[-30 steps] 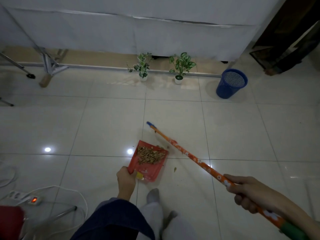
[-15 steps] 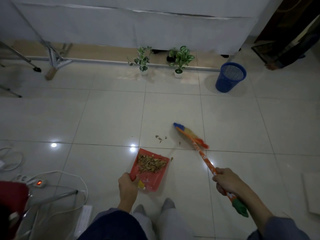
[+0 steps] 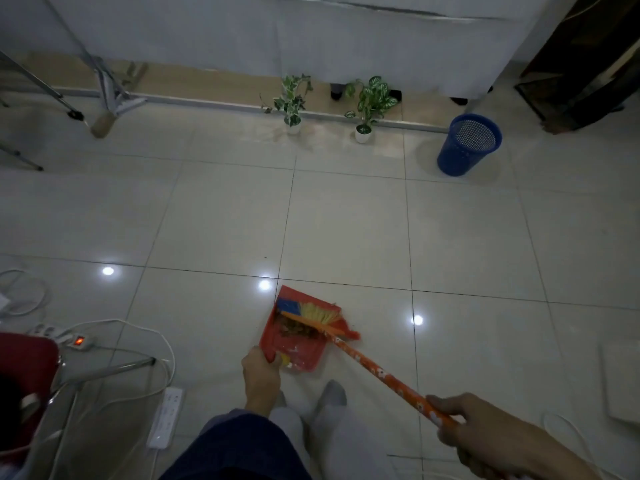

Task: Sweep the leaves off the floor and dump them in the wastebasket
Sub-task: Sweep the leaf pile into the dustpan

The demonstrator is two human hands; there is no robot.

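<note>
Since half a second ago the broom head [image 3: 311, 315] has come off the bare tile and now lies over the mouth of the dustpan [image 3: 301, 344], and the loose bits seen on the floor then no longer show there. Right hand has slid lower-right in view.

Tiled floor [image 3: 346, 220] fills most of the view, pale and glossy with small light reflections. White drape [image 3: 311, 36] runs along the far wall. Blue mesh wastebasket [image 3: 467, 145] stands upright at far right, well apart from the dustpan. Two small potted plants [image 3: 291, 102] sit by the wall's base, left of the wastebasket. Red chair [image 3: 24, 379] at lower left, white power strips [image 3: 166, 422] and cables near it.

Red dustpan sits flat on the floor just ahead of the person's feet; brown leaves [image 3: 298, 330] are piled inside it, under the bristles. Orange flowered broom handle [image 3: 381, 374] slants from the pan down to lower right.

Left hand [image 3: 260, 377] grips the dustpan's near edge, fingers curled on it. Right hand [image 3: 464, 426] is wrapped tight round the broom handle.
</note>
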